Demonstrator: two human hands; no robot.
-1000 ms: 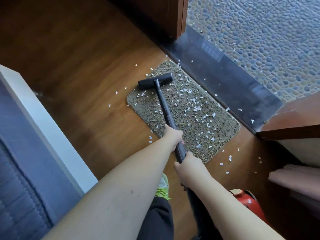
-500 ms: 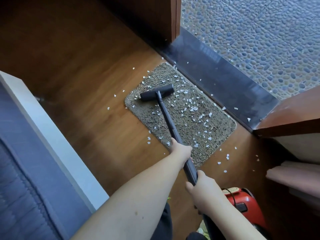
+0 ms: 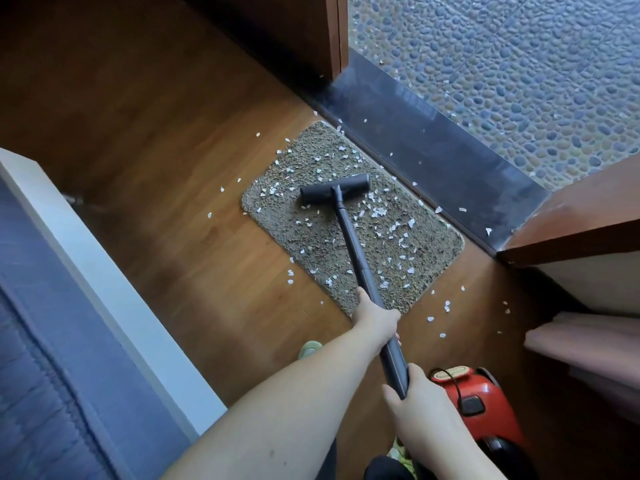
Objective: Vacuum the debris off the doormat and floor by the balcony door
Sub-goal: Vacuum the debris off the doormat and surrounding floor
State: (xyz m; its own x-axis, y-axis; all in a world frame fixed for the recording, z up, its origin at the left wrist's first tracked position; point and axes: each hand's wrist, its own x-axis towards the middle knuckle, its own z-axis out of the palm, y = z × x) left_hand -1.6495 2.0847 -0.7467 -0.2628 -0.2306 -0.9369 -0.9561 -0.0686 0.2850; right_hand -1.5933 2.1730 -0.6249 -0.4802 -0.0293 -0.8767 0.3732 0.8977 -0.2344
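A brown doormat lies on the wooden floor beside the dark door sill. White debris bits are scattered over the mat, the floor around it and the sill. The dark vacuum head sits on the mat's middle, its black tube running back toward me. My left hand grips the tube midway. My right hand holds the tube's lower end. The red vacuum body stands on the floor by my right arm.
A white ledge with a blue cushion runs along the left. Pebble-patterned balcony floor lies beyond the sill. Wooden door frames stand at the top and right. A foot in a light green shoe is below the mat.
The vacuum head has been pulled back from the mat's far left corner toward its middle. Both hands moved back and to the right with the tube, and the view shifted.
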